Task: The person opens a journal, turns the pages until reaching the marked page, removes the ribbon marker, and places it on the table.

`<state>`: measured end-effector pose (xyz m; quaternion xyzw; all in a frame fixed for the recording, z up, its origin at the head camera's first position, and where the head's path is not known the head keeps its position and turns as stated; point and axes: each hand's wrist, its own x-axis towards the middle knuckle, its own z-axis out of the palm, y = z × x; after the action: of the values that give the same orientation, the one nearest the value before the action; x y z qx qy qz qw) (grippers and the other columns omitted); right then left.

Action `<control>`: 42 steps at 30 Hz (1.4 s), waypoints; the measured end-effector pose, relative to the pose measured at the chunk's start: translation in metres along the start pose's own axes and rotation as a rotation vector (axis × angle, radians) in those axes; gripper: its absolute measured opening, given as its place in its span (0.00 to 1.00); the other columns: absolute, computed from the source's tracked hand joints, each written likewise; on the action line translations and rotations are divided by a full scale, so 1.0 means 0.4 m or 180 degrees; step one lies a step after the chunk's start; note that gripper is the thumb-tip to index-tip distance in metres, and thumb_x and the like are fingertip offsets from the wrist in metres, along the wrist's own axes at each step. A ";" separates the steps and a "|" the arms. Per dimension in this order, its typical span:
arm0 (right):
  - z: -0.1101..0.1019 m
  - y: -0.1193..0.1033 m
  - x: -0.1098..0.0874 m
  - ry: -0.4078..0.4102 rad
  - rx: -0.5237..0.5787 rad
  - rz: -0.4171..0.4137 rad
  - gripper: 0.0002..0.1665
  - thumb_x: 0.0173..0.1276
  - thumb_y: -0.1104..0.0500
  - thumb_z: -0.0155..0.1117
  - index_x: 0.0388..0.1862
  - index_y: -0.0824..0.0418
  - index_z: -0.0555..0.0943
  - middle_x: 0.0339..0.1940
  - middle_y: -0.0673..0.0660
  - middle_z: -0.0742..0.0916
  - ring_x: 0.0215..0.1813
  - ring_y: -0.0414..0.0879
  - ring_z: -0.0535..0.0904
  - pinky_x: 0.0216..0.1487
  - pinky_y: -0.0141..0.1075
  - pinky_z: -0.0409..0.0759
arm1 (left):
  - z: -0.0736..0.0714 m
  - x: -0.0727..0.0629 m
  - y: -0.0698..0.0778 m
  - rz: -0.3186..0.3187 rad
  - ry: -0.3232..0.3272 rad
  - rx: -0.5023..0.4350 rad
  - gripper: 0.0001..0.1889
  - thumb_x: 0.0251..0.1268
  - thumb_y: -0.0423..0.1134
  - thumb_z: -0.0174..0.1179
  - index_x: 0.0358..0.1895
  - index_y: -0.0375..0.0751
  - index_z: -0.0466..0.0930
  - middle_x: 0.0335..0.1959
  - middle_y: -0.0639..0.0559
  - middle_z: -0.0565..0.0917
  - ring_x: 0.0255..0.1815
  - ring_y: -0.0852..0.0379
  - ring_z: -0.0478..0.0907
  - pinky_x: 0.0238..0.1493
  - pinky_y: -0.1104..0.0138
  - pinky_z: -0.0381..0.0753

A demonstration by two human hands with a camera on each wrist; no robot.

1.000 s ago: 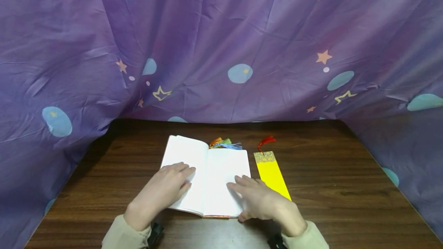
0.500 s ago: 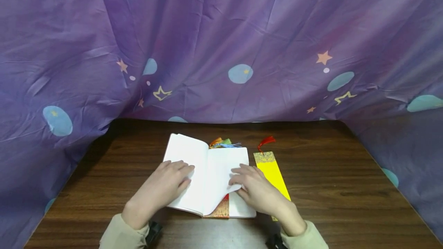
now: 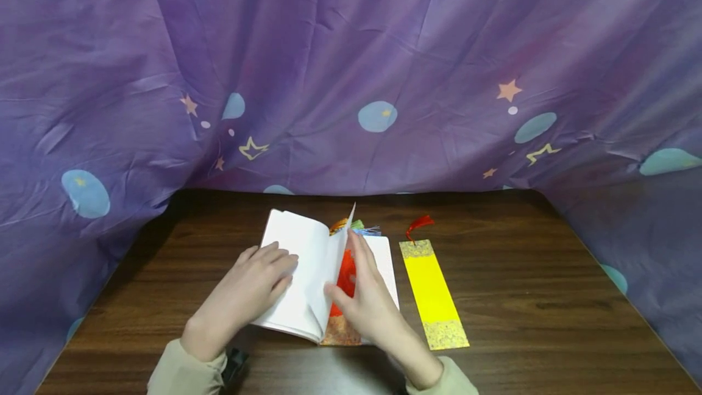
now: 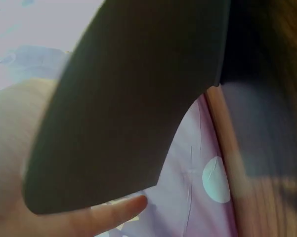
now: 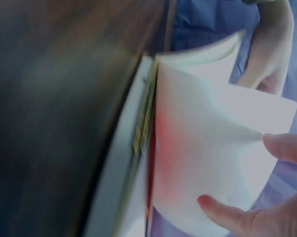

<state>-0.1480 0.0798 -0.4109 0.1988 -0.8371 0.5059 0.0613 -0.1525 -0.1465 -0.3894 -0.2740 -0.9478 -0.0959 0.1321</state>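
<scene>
An open book with blank white pages (image 3: 298, 233) lies on the table. My left hand (image 3: 249, 285) rests on its left page, fingers extended. With straight fingers and the thumb apart, my right hand (image 3: 370, 297) pushes a lifted page (image 3: 337, 255) up and leftward. The right wrist view shows the fingertip and thumb against one face of that raised page (image 5: 207, 118). Beneath it, a red bookmark (image 3: 347, 273) with a patterned end lies on the right side of the book. In the left wrist view, a dark shape covers most of my left hand (image 4: 104, 217).
To the right of the book lies a yellow bookmark (image 3: 434, 291) with patterned ends and a red tassel (image 3: 419, 224). Orange, green and blue tassels (image 3: 368, 231) stick out past the book's top edge. A purple curtain (image 3: 351, 66) hangs behind the wooden table (image 3: 537, 297).
My right hand has gone from the right page's lower corner leftward, turning the page up with it. The red bookmark has come into sight. My left hand has shifted slightly.
</scene>
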 end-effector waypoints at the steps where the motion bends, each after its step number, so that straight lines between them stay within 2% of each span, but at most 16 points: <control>1: 0.007 0.000 0.000 -0.0023 0.0215 0.0049 0.54 0.62 0.66 0.69 0.79 0.59 0.47 0.77 0.62 0.57 0.68 0.60 0.68 0.58 0.50 0.78 | 0.000 0.001 -0.002 0.0007 0.0014 0.0006 0.15 0.64 0.38 0.63 0.54 0.41 0.82 0.52 0.44 0.83 0.61 0.39 0.74 0.61 0.40 0.68; 4: 0.026 0.000 -0.001 -0.0098 0.0680 0.0224 0.52 0.63 0.69 0.67 0.79 0.60 0.48 0.73 0.62 0.64 0.63 0.61 0.73 0.53 0.45 0.82 | 0.000 0.004 -0.006 0.0039 0.0075 0.0037 0.15 0.64 0.38 0.63 0.53 0.41 0.82 0.51 0.44 0.83 0.62 0.39 0.73 0.62 0.40 0.68; 6: 0.038 -0.002 -0.001 -0.0146 0.0750 0.0270 0.47 0.63 0.69 0.66 0.76 0.62 0.54 0.69 0.64 0.67 0.61 0.60 0.74 0.51 0.43 0.83 | 0.000 0.004 -0.008 0.0073 0.0137 0.0063 0.14 0.64 0.38 0.63 0.52 0.41 0.83 0.51 0.45 0.83 0.61 0.39 0.74 0.62 0.40 0.68; 9: 0.056 -0.010 -0.002 -0.0208 0.0466 0.0238 0.38 0.63 0.66 0.67 0.71 0.63 0.64 0.61 0.63 0.73 0.58 0.56 0.75 0.49 0.42 0.84 | -0.005 0.002 -0.011 0.0099 0.0257 0.0086 0.14 0.64 0.37 0.63 0.51 0.40 0.83 0.50 0.45 0.84 0.60 0.40 0.75 0.61 0.40 0.68; 12: 0.075 -0.020 -0.005 -0.0289 0.0048 0.0075 0.29 0.63 0.64 0.67 0.64 0.62 0.72 0.58 0.60 0.77 0.56 0.53 0.76 0.52 0.42 0.82 | -0.010 0.000 -0.015 0.0086 0.0389 0.0069 0.15 0.63 0.35 0.62 0.53 0.38 0.82 0.51 0.44 0.83 0.59 0.41 0.76 0.61 0.42 0.70; 15: 0.093 -0.026 -0.011 -0.0436 -0.0225 -0.0023 0.28 0.64 0.62 0.66 0.64 0.60 0.75 0.63 0.59 0.76 0.61 0.53 0.74 0.60 0.46 0.76 | -0.013 0.002 -0.021 0.0080 0.0547 0.0008 0.20 0.62 0.31 0.59 0.58 0.35 0.78 0.53 0.40 0.82 0.58 0.41 0.77 0.60 0.45 0.72; 18: 0.102 -0.030 -0.020 -0.0662 -0.0419 -0.0054 0.30 0.66 0.59 0.65 0.67 0.58 0.74 0.70 0.60 0.71 0.70 0.54 0.67 0.69 0.50 0.67 | -0.016 0.008 -0.024 0.0102 0.0714 -0.0044 0.24 0.60 0.28 0.58 0.62 0.34 0.75 0.56 0.37 0.80 0.57 0.41 0.77 0.59 0.48 0.74; 21: 0.104 -0.031 -0.028 -0.0879 -0.0580 -0.0071 0.31 0.67 0.55 0.64 0.69 0.56 0.72 0.73 0.61 0.68 0.74 0.55 0.61 0.71 0.51 0.63 | -0.018 0.012 -0.020 0.0138 0.0825 -0.0056 0.24 0.58 0.27 0.59 0.61 0.36 0.76 0.58 0.38 0.79 0.57 0.40 0.77 0.58 0.48 0.75; 24: 0.103 -0.034 -0.033 -0.1059 -0.0698 -0.0107 0.32 0.68 0.53 0.63 0.70 0.55 0.71 0.75 0.60 0.65 0.76 0.55 0.58 0.72 0.51 0.62 | -0.015 0.014 -0.009 0.0208 0.0812 0.0010 0.21 0.58 0.29 0.63 0.57 0.36 0.80 0.57 0.39 0.80 0.57 0.41 0.77 0.58 0.49 0.75; 28: 0.091 -0.040 -0.040 -0.1360 -0.0820 -0.0155 0.32 0.70 0.49 0.62 0.72 0.53 0.70 0.77 0.56 0.62 0.77 0.55 0.54 0.71 0.53 0.62 | 0.001 0.017 0.010 0.0350 0.0657 0.0084 0.19 0.57 0.32 0.66 0.54 0.37 0.82 0.54 0.41 0.82 0.56 0.44 0.78 0.58 0.50 0.76; 34: 0.057 -0.050 -0.043 -0.1734 -0.0725 -0.0308 0.31 0.71 0.46 0.60 0.72 0.49 0.70 0.79 0.52 0.59 0.77 0.56 0.53 0.72 0.54 0.60 | 0.025 0.012 0.024 0.0449 0.0473 0.0060 0.17 0.57 0.33 0.66 0.52 0.39 0.83 0.49 0.44 0.84 0.54 0.46 0.79 0.58 0.51 0.77; 37: 0.041 -0.052 -0.037 -0.1657 -0.0636 -0.0431 0.27 0.72 0.49 0.60 0.68 0.51 0.74 0.75 0.54 0.66 0.75 0.53 0.60 0.72 0.51 0.62 | 0.030 0.008 0.024 0.0342 0.0414 0.0120 0.15 0.57 0.33 0.66 0.48 0.40 0.83 0.46 0.46 0.84 0.51 0.46 0.80 0.55 0.51 0.78; 42: 0.017 -0.044 -0.012 -0.1077 -0.0277 -0.0495 0.17 0.71 0.59 0.62 0.57 0.57 0.80 0.58 0.50 0.82 0.61 0.45 0.76 0.65 0.42 0.72 | 0.032 0.007 0.022 0.0188 0.0321 0.0201 0.10 0.57 0.33 0.65 0.43 0.42 0.82 0.41 0.49 0.84 0.47 0.48 0.81 0.49 0.52 0.80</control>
<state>-0.1359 0.0678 -0.4012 0.3423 -0.8387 0.4224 -0.0329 -0.1527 -0.1345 -0.3997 -0.2925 -0.9340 -0.0757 0.1909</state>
